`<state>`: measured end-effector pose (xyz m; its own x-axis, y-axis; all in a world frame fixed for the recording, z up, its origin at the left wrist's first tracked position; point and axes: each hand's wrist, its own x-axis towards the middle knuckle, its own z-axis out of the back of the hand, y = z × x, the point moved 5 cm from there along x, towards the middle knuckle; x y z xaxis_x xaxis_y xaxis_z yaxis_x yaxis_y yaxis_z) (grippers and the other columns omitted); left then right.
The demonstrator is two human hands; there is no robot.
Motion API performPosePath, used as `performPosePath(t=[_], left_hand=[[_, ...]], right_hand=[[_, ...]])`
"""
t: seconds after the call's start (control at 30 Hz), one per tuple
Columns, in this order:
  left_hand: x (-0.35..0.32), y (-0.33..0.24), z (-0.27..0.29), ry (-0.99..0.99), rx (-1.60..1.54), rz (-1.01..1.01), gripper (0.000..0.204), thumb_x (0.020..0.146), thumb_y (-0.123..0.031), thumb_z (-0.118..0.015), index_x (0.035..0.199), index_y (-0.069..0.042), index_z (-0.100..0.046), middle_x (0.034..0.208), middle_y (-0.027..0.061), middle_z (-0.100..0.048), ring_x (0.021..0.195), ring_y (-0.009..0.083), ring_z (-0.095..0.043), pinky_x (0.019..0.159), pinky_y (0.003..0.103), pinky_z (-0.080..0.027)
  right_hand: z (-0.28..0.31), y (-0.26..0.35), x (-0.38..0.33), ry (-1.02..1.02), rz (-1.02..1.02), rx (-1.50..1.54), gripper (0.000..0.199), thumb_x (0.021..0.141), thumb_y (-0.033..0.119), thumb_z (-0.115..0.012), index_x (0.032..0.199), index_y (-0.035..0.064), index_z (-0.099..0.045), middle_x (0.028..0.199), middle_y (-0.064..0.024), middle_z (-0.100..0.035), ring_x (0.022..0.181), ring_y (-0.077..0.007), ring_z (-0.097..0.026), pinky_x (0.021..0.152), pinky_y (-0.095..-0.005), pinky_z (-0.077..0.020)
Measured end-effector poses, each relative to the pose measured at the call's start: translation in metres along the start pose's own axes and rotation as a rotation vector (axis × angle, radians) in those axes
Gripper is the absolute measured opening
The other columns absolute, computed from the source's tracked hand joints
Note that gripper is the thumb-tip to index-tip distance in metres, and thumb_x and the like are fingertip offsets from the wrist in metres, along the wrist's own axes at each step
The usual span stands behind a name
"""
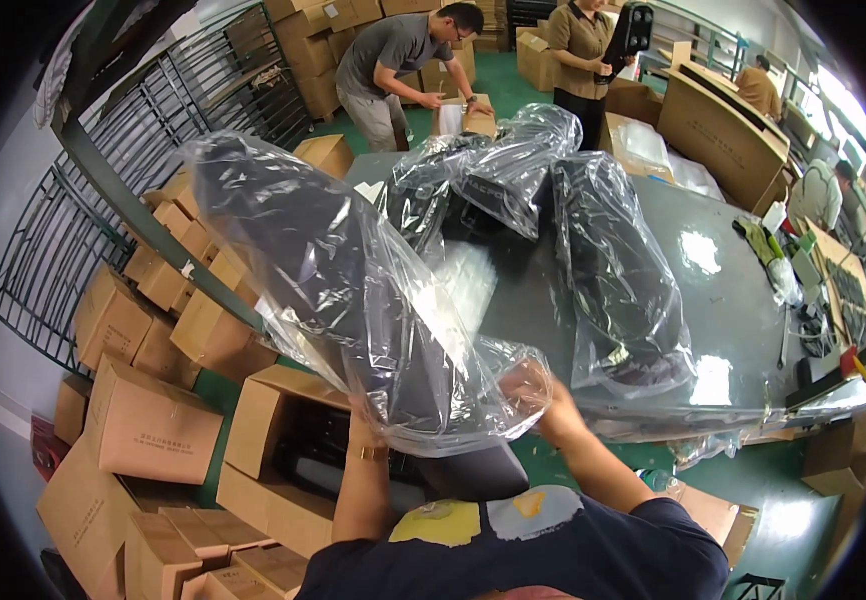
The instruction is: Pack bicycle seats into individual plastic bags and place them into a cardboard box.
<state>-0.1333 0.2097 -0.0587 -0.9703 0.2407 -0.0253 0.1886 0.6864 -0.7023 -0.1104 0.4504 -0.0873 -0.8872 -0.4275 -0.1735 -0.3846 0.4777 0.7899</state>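
Below the left hand (361,418) stands an open cardboard box (263,420) with something dark inside (too shadowed to identify). Both hands are closed on the mouth of a clear plastic bag (353,260) holding a long black tapered part (293,250), raised up and leftward from them. The right hand (538,390) shows only blurrily through the film, seemingly gripping it.
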Motion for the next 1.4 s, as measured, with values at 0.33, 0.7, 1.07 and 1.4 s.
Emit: performPosePath(t=[0.33, 0.7, 1.07, 1.4], left_hand=[[0.037, -0.038, 0.050, -0.176, 0.107, -0.162, 0.096, 0.067, -0.041, -0.078, 0.137, -0.002, -0.025, 0.126, 0.0106, -0.047, 0.114, 0.0222, -0.048, 0.095, 0.035, -0.041], [0.224, -0.183, 0.025, 0.020, 0.601, -0.204, 0.084, 0.084, -0.040, -0.064, 0.140, 0.005, -0.020, 0.133, 0.0175, -0.042, 0.122, 0.0237, -0.040, 0.104, 0.031, -0.028], [0.076, -0.105, 0.136, -0.158, 0.429, 0.074, 0.043, 0.091, -0.021, -0.053, 0.127, 0.000, -0.044, 0.110, 0.0118, -0.059, 0.100, 0.0196, -0.056, 0.087, 0.033, -0.045], [-0.113, -0.040, 0.246, -0.808, 0.052, 0.002, 0.027, 0.090, -0.016, -0.056, 0.115, -0.008, -0.053, 0.097, 0.0028, -0.062, 0.084, 0.0108, -0.059, 0.072, 0.024, -0.050]], right_hand=[[-0.089, 0.018, 0.075, 0.060, 0.068, -0.843, 0.116, 0.066, 0.026, -0.080, 0.143, -0.0007, 0.002, 0.140, -0.0245, -0.030, 0.132, -0.0307, -0.029, 0.107, -0.0325, -0.0222], [-0.117, 0.092, 0.265, -0.175, 0.355, 0.125, 0.078, 0.072, 0.016, -0.064, 0.139, 0.0132, -0.025, 0.124, -0.0153, -0.045, 0.110, -0.0285, -0.049, 0.092, -0.0400, -0.0444], [0.013, 0.141, 0.475, -0.167, 0.120, 0.234, 0.051, 0.077, 0.025, -0.067, 0.121, 0.0097, -0.046, 0.113, -0.0132, -0.056, 0.094, -0.0295, -0.060, 0.078, -0.0470, -0.0519], [0.021, 0.144, 0.413, -0.733, 0.413, -0.859, 0.030, 0.086, 0.030, -0.059, 0.109, 0.0105, -0.062, 0.095, -0.0080, -0.064, 0.077, -0.0215, -0.060, 0.065, -0.0336, -0.0469]])
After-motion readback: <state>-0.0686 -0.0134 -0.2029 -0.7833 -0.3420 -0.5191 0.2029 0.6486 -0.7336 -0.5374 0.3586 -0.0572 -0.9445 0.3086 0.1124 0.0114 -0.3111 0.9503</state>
